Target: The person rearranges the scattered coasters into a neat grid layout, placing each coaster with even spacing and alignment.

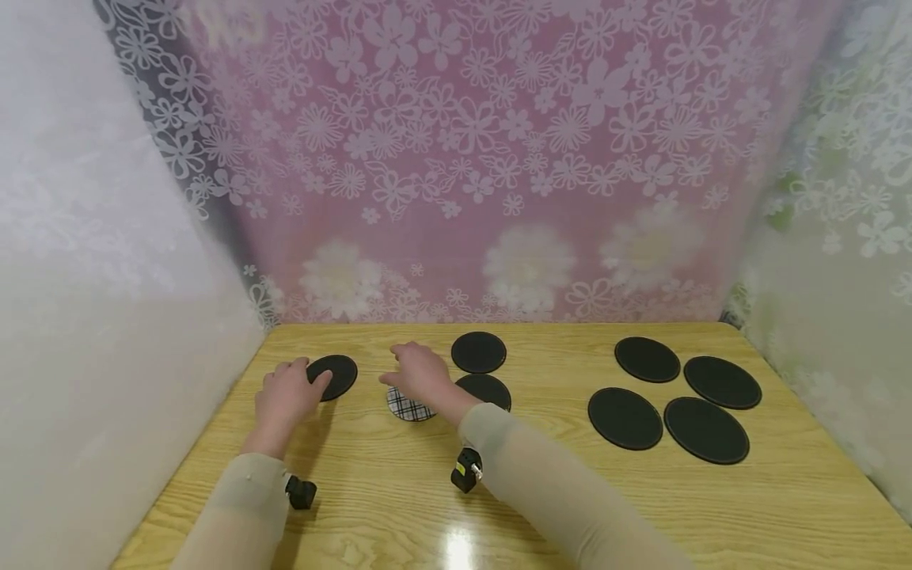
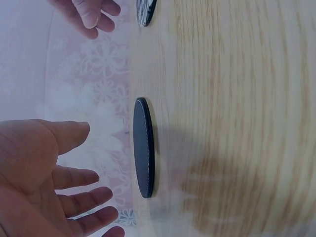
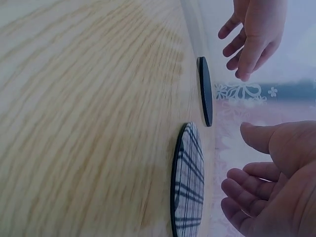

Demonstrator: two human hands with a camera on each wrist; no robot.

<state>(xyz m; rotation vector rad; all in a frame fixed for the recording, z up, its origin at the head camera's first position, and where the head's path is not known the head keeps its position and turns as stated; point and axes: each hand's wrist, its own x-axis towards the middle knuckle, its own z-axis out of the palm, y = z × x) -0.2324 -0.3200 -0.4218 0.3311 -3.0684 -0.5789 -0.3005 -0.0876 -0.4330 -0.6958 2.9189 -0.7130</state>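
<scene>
My left hand hovers beside a round black coaster at the left of the table. In the left wrist view its fingers are loosely bent, and a gap separates them from that coaster. Over a round plaid coaster, black and white, is my right hand. The right wrist view has the plaid coaster flat on the wood, with the right hand apart from it and holding nothing. My forearm and hand cover part of the plaid coaster in the head view.
Two black coasters stand one behind the other near the middle, the far one and the near one, partly behind my right wrist. Several more lie grouped at the right. Floral curtains enclose the wooden table.
</scene>
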